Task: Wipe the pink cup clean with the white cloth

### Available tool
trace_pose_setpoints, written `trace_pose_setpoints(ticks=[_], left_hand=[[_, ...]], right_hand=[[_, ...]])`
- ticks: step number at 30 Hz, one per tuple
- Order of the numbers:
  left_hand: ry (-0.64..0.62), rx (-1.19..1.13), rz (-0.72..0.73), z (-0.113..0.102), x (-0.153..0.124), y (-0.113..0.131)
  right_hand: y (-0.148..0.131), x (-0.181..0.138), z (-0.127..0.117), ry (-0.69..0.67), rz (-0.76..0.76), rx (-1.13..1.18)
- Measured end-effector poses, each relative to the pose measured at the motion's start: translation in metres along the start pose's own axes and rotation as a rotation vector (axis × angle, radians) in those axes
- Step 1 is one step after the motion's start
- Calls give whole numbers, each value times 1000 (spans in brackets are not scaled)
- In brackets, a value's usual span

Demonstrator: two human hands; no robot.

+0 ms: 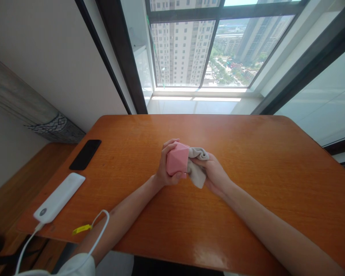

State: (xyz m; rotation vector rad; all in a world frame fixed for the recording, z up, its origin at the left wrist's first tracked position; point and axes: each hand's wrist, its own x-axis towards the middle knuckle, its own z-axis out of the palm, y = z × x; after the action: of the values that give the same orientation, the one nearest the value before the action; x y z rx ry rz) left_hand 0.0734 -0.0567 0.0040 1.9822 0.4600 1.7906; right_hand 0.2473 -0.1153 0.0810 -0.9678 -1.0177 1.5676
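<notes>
Near the middle of the view, my left hand (163, 168) is wrapped round a pink faceted object (178, 159), whose exact kind I cannot make out. Its thumb lies along the lower side and the fingers curl over the top. On the other side, my right hand (215, 172) grips a light grey cloth (197, 174), bunched at the top with a flap hanging below. The cloth touches the right side of the pink object, hiding that side. Both hands are above the wooden table (247, 214).
A black phone (85, 154) lies at the table's left edge. Closer stands a white power bank (59, 197) with a white cable (105, 226) running past my left forearm; a yellow tag (82, 229) is on the cable. Behind the table is a window (186, 53).
</notes>
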Motion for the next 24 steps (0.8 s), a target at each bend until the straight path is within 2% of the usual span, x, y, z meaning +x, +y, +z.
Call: trace_pose_setpoints(ticks=[2,5,7,8,11,13,15,19,21,24], left_hand=[[-9,3,10,0,-1,0],[-10,-21,24,-1,-1,1],[-4,-16,23,-1,-1,1],[5,-13,18,-1,0,1],[9,14,18,0,0,0],[-11,36,21,-1,-1,0],[-9,27,24,-1,-1,1],[9,-11,26,-2,1,4],[3,-11,9,-3,3,5],[-30,-1,-32,-4,4,7]], right_hand=[[3,-2,3,-22,17,34],[0,-1,-2,-228,-171,-249],[-3,2,-6,-285,-213,-352],[-4,3,-7,-240,-185,-306],[1,2,0,9,19,32],[5,-2,5,62,61,129],[7,-5,7,-54,-35,-9],[4,-3,-3,-314,-328,-428],[7,1,-8,-335,-422,-520],[19,3,-13,-243,-481,-519]])
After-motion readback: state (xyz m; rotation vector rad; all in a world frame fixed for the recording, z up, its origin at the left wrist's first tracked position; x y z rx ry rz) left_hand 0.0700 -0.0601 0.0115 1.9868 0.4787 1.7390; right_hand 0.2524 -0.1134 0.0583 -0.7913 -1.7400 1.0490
